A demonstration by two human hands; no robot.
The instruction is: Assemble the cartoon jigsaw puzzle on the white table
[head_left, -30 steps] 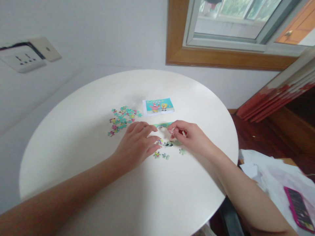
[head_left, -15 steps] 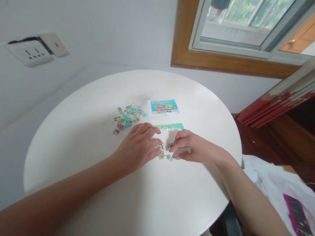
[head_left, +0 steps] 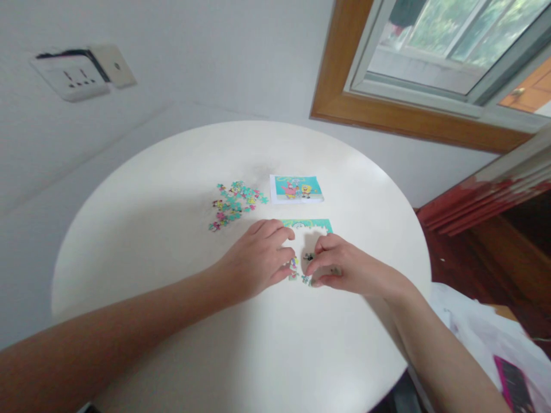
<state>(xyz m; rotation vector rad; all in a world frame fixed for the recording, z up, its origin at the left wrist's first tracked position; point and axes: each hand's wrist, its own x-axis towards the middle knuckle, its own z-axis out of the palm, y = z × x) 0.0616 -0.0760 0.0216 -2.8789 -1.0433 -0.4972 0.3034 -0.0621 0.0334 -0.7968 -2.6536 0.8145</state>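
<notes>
A jigsaw puzzle lies partly put together on the white table, its teal top strip joined along the far side. My left hand rests over the puzzle's left edge, fingers bent and apart, none gripping anything visible. Small puzzle pieces show by its fingertips. Opposite, my right hand bends over the lower right part, with thumb and fingers drawn in at a piece at the bottom edge, partly hidden by them. A dark puzzle piece lies just beside its index finger.
A loose heap of puzzle pieces lies left of a small picture card with cartoon figures. Behind the table are a wall socket and a wood-framed window. A pink-edged phone lies on white plastic at the right.
The camera view has shifted, so the table contents appear a little further right. Both hands stay at the puzzle; the right fingers have moved slightly by the bottom-edge pieces.
</notes>
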